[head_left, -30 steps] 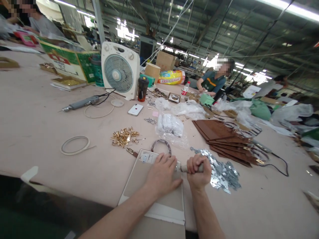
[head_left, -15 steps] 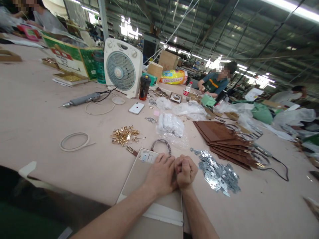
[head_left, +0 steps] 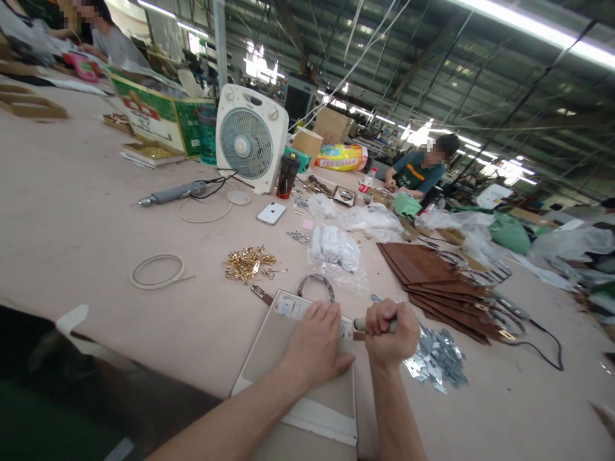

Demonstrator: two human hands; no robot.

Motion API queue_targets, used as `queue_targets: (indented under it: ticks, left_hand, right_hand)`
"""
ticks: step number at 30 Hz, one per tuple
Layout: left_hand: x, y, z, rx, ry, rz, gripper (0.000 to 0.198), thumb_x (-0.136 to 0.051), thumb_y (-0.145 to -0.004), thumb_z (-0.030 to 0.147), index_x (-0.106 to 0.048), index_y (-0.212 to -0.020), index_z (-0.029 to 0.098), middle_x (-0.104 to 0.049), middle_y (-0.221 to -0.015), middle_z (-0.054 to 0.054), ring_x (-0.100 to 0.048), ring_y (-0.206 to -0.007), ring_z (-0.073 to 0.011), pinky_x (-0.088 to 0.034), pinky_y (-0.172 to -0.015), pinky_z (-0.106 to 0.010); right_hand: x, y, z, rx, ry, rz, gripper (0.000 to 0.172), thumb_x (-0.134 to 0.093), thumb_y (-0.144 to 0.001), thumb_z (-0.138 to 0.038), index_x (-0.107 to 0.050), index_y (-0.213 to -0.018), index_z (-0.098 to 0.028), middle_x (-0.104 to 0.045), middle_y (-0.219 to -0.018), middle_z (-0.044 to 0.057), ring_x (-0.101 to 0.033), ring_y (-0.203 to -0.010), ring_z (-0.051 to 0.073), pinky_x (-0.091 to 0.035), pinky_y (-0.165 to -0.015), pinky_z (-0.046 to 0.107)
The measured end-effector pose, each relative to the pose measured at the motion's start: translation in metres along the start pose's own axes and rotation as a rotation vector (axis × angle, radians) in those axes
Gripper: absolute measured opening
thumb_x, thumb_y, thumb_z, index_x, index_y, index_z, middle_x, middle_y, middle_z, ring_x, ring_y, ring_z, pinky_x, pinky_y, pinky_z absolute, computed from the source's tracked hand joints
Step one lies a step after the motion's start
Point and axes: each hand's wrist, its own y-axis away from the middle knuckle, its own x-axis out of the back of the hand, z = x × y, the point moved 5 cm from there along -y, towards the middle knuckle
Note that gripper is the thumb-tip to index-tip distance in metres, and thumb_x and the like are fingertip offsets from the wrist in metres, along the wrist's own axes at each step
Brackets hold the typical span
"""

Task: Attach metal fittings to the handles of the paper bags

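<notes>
The beige piece [head_left: 269, 358] is found flat on the desk [head_left: 96, 211], directly beneath the fingers of the left hand [head_left: 314, 342]. These fingers are extended, lie nearly together and have hold of nothing; the palm is laid down, apparently so that the piece is steadied against slipping. The fingers of the right hand [head_left: 391, 326] are closed in a fist round a handled tool [head_left: 360, 324], a grip judged suited to firm force. The tool is pointed toward the left fingers, at a small metal plate [head_left: 345, 330] near the piece's corner; whether contact is made cannot be told. A dark loop handle [head_left: 314, 277] is laid beyond the left fingers, seemingly to be out of the way. Silver plates [head_left: 435, 358] are heaped just beside the right fingers, and gold fasteners [head_left: 247, 264] beyond and leftward of the left fingers, both presumably for easy reach. Brown pieces [head_left: 413, 269] are stacked past the right fingers.
</notes>
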Motion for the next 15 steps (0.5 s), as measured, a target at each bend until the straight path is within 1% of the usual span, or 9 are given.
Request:
queue_targets:
  ticks: [2, 4, 6, 7, 10, 11, 13, 15]
  left_hand:
    - [-0.001, 0.0, 0.0, 0.002, 0.006, 0.005, 0.084, -0.057, -0.092, 0.066, -0.05, -0.148, 0.004, -0.051, -0.156, -0.021, -0.046, -0.143, -0.0356, -0.022, -0.127, -0.049]
    - [-0.001, 0.0, -0.001, 0.01, 0.018, 0.017, 0.081, -0.057, -0.092, 0.065, -0.052, -0.147, 0.005, -0.052, -0.155, -0.021, -0.046, -0.144, -0.0348, -0.023, -0.127, -0.049]
    - [-0.002, 0.001, -0.001, 0.014, 0.024, 0.027, 0.081, -0.057, -0.092, 0.065, -0.052, -0.147, 0.006, -0.052, -0.155, -0.021, -0.046, -0.144, -0.0346, -0.023, -0.126, -0.05]
    - [-0.002, 0.001, -0.001, 0.012, 0.025, 0.027, 0.081, -0.057, -0.092, 0.065, -0.051, -0.147, 0.006, -0.052, -0.155, -0.021, -0.046, -0.144, -0.0347, -0.024, -0.126, -0.05]
    - [-0.001, 0.001, -0.001, 0.004, 0.025, 0.019, 0.084, -0.058, -0.092, 0.066, -0.049, -0.149, 0.005, -0.05, -0.156, -0.022, -0.046, -0.144, -0.035, -0.023, -0.126, -0.049]
    - [-0.001, 0.001, -0.001, 0.004, 0.028, 0.017, 0.084, -0.058, -0.092, 0.066, -0.049, -0.148, 0.005, -0.05, -0.156, -0.022, -0.046, -0.144, -0.035, -0.022, -0.127, -0.049]
    - [-0.001, 0.001, -0.002, 0.006, 0.039, 0.014, 0.081, -0.058, -0.092, 0.064, -0.051, -0.147, 0.005, -0.051, -0.156, -0.022, -0.045, -0.144, -0.0345, -0.022, -0.127, -0.049]
    - [-0.001, 0.001, -0.002, 0.009, 0.051, 0.014, 0.078, -0.058, -0.093, 0.063, -0.052, -0.146, 0.006, -0.052, -0.155, -0.02, -0.045, -0.145, -0.0341, -0.022, -0.128, -0.049]
  right_hand:
    - [0.0, 0.004, 0.01, -0.038, 0.066, 0.003, 0.037, -0.06, -0.097, -0.042, -0.05, -0.067, -0.022, -0.033, -0.052, -0.009, -0.031, -0.037, 0.006, -0.024, -0.034, 0.017]
    - [0.0, 0.007, 0.022, -0.125, 0.139, -0.029, 0.041, -0.061, -0.097, -0.045, -0.048, -0.066, -0.022, -0.035, -0.051, -0.009, -0.032, -0.036, 0.006, -0.024, -0.034, 0.017]
    - [0.0, 0.006, 0.024, -0.16, 0.157, -0.049, 0.042, -0.061, -0.097, -0.047, -0.047, -0.065, -0.022, -0.036, -0.051, -0.008, -0.033, -0.036, 0.006, -0.024, -0.033, 0.018]
    - [0.0, 0.004, 0.02, -0.141, 0.138, -0.042, 0.042, -0.061, -0.097, -0.046, -0.047, -0.065, -0.022, -0.036, -0.051, -0.008, -0.032, -0.036, 0.006, -0.024, -0.033, 0.018]
    - [-0.001, -0.002, 0.003, -0.001, 0.053, 0.033, 0.039, -0.06, -0.098, -0.043, -0.049, -0.067, -0.023, -0.033, -0.05, -0.009, -0.029, -0.036, 0.007, -0.023, -0.034, 0.018]
    - [-0.002, -0.003, 0.001, 0.023, 0.05, 0.041, 0.038, -0.06, -0.098, -0.043, -0.05, -0.067, -0.023, -0.033, -0.05, -0.009, -0.029, -0.036, 0.007, -0.023, -0.034, 0.018]
    - [-0.004, -0.001, 0.008, -0.023, 0.102, -0.008, 0.041, -0.062, -0.096, -0.044, -0.048, -0.064, -0.023, -0.035, -0.049, -0.009, -0.03, -0.037, 0.007, -0.024, -0.035, 0.019]
    - [-0.004, 0.004, 0.023, -0.133, 0.154, -0.077, 0.044, -0.063, -0.095, -0.045, -0.045, -0.063, -0.023, -0.036, -0.05, -0.008, -0.032, -0.037, 0.007, -0.024, -0.035, 0.019]
